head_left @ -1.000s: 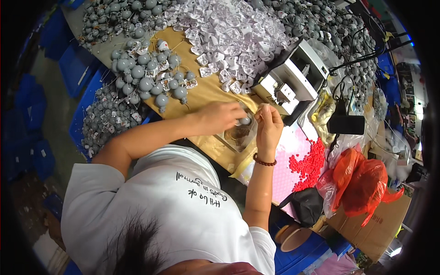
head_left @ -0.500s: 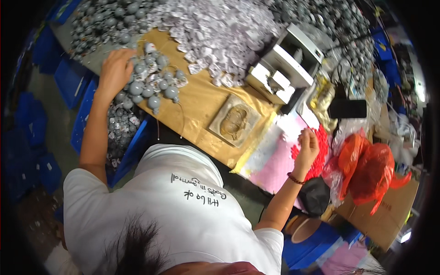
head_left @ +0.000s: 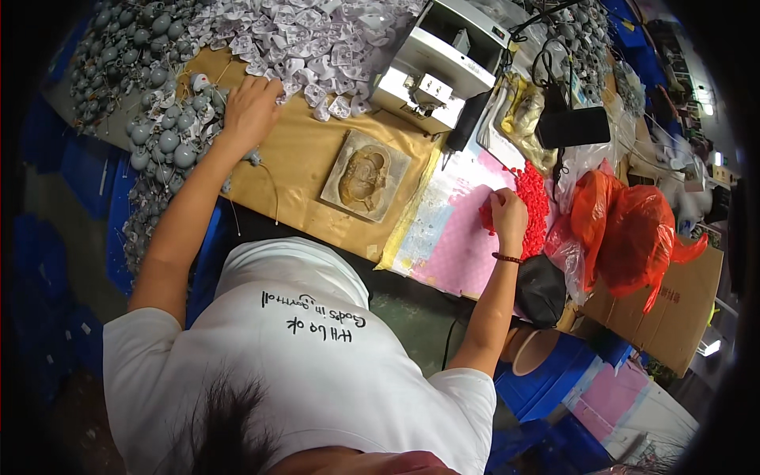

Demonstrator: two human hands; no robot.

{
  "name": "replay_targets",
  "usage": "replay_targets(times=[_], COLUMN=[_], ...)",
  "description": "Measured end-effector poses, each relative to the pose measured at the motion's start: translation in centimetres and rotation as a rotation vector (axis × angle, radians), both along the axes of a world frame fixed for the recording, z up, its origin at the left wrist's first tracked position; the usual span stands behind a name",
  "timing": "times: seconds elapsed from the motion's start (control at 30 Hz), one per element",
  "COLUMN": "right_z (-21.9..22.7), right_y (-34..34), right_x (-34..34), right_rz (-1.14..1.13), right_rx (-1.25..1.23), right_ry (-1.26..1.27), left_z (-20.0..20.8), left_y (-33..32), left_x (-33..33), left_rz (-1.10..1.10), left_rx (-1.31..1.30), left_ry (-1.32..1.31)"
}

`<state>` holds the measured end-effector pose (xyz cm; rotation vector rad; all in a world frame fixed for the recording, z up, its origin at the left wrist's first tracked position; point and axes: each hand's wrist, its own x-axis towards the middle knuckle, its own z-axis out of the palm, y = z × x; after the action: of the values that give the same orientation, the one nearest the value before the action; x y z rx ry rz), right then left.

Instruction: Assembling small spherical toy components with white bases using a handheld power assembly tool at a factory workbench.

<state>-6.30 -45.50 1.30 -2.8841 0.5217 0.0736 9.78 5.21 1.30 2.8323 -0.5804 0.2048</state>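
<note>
Left hand (head_left: 251,112) beside white pieces (head_left: 339,62); right hand (head_left: 511,215) at red pieces (head_left: 536,207); both hands' fingers (head_left: 260,85) bent, grip unclear

We've got mould (head_left: 365,176) on bench (head_left: 297,194), balls (head_left: 169,142) left, shells (head_left: 305,43) behind, machine (head_left: 439,67) behind-right, pellets (head_left: 535,207) right, bag (head_left: 633,233) right of pellets.

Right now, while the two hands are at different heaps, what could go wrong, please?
The left hand is between the white parts and the grey balls, so a careless move might mix the two heaps.
The left forearm passes close by the grey balls and might knock some loose.
The right hand is at the small, loose red pieces, and a quick pull could scatter some.
</note>
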Motion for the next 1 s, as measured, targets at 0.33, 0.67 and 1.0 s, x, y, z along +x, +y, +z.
replay_targets(times=[0.33, 0.67, 1.0], right_z=[2.3, 1.4, -2.3], right_y=[4.4, 5.2, 8.3], right_x=[1.9, 2.3, 6.5], right_rz=[-0.047, 0.182, 0.169], right_rx=[0.303, 0.305, 0.213], right_ry=[-0.176, -0.257, -0.333], left_z=[2.8, 3.0, 1.0], left_y=[0.0, -8.8, -10.0], left_x=[-0.4, -7.9, -8.1], left_rz=[0.019, -0.487, -0.39], left_rx=[-0.223, -0.427, -0.518], left_ry=[-0.079, 0.232, 0.272])
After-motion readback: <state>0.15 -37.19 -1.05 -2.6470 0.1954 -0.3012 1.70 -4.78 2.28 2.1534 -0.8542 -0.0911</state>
